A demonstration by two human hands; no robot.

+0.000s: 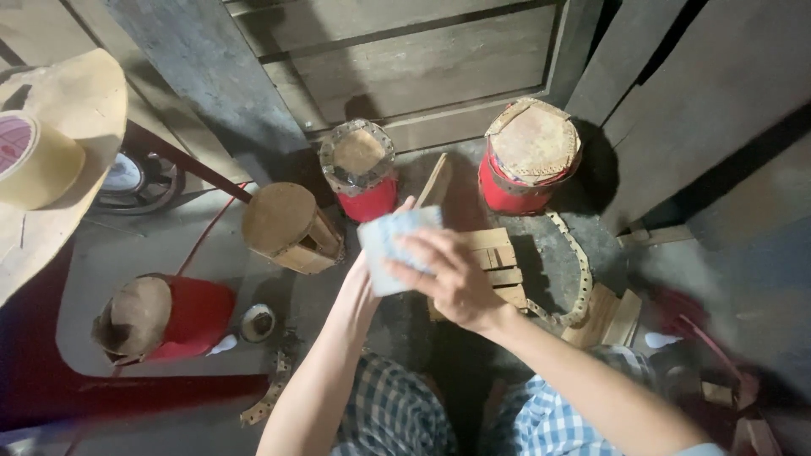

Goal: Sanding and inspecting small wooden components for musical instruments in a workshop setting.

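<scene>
far left, a roll of tape (pixel 34 160) on a board; near it a red drum (pixel 165 319) on its side, then a bare wooden drum shell (pixel 291 228). centre, over the floor, the left hand (pixel 365 279) supports a pale blue cloth (pixel 397 245) from below while the right hand (pixel 452 279) clenches on top. the cloth looks soft, light, best pinched at an edge; two upright red drums (pixel 530 156) stand far right.
</scene>
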